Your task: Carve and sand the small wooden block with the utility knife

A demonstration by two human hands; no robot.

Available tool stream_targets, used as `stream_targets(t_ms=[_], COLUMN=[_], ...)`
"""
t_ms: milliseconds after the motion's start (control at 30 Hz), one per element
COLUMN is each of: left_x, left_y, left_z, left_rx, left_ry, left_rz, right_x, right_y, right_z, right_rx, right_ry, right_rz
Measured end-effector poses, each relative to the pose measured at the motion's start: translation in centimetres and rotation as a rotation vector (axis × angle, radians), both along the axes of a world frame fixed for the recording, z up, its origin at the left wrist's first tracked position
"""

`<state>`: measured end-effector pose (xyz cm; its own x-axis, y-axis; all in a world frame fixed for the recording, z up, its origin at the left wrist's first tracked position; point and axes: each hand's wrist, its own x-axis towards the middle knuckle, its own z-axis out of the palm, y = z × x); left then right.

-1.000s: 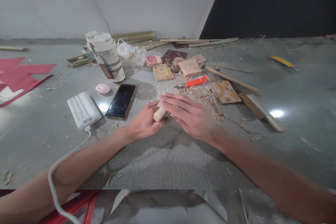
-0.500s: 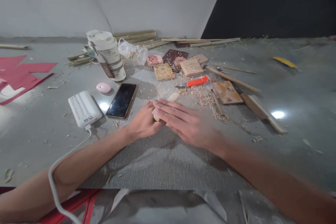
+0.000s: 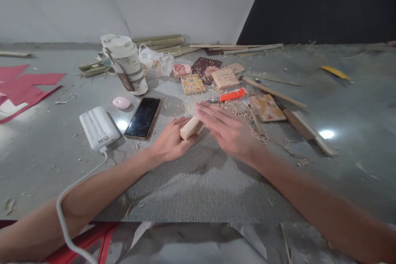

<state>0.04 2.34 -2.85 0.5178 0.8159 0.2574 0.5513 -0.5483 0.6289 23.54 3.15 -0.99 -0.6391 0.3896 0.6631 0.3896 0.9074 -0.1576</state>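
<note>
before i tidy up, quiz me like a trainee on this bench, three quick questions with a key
1. True or false: the left hand is gripping the pale wooden block.

2. Multiple choice: as the camera sees it, where is the power bank relative to the phone?
A. to its left
B. to its right
C. on top of it

3. Short answer: what is plugged into the end of the power bank nearest the camera?

Key: 1. true; 2. A; 3. a white cable
</note>
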Motion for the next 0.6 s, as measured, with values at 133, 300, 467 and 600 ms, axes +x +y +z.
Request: stream_targets(t_ms=[133,300,467,600], left_x=[0.01,0.04,0.02,0.01], left_y=[0.02,0.08,0.07,0.02], left_z=[0.01,-0.22,-0.30,-0.24], left_rx=[0.002,0.012,0.009,0.001], left_ry=[0.004,-0.002,-0.023,-0.011], left_rz=[0.003,0.008,0.028,0.007], right_x=[-0.17,-0.23,-0.12,-0.38], right_y=[-0.21,-0.21,-0.21,-0.77], right_z=[0.05,0.11,0.15,0.39], right_rx=[0.015,0.039,0.012,0.044], right_ry=[-0.013,-0.028,-0.013,-0.091], right_rz=[0.014,0.060,0.001,0.070])
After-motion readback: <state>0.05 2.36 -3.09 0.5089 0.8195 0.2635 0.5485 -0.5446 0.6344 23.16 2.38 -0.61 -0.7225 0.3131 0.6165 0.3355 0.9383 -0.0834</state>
